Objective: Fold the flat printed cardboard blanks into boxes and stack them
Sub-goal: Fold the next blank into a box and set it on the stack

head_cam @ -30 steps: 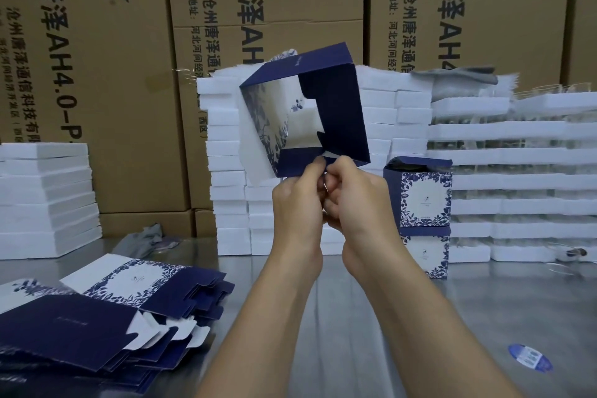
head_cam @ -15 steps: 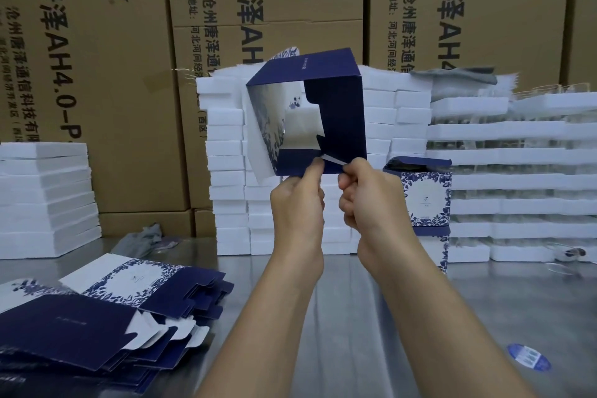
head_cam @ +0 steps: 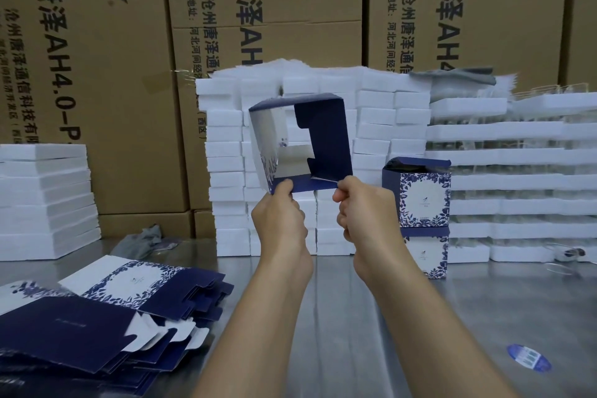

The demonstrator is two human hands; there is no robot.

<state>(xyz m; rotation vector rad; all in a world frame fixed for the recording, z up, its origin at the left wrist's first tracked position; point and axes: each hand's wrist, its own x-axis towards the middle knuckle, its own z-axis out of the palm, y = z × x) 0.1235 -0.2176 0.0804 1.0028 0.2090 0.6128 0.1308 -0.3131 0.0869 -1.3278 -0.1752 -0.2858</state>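
Observation:
I hold a navy and white printed box blank [head_cam: 329,139] up in front of me, opened into a square tube with both ends open. My left hand [head_cam: 279,220] pinches its lower left corner. My right hand [head_cam: 365,213] pinches a thin white strip at its lower right corner. A pile of flat blanks [head_cam: 97,317] lies on the steel table at the lower left. Two folded boxes [head_cam: 420,197] stand stacked one on the other to the right of my hands.
White foam trays [head_cam: 226,171] are stacked in a wall behind the box, with another stack [head_cam: 42,200] at the far left. Large brown cartons [head_cam: 97,74] fill the background. A round blue sticker [head_cam: 528,362] lies on the table [head_cam: 371,317] at the lower right.
My hands have moved apart along the box's lower edge, the right hand drawing the white strip to the right. The box has dropped lower in view and squared up.

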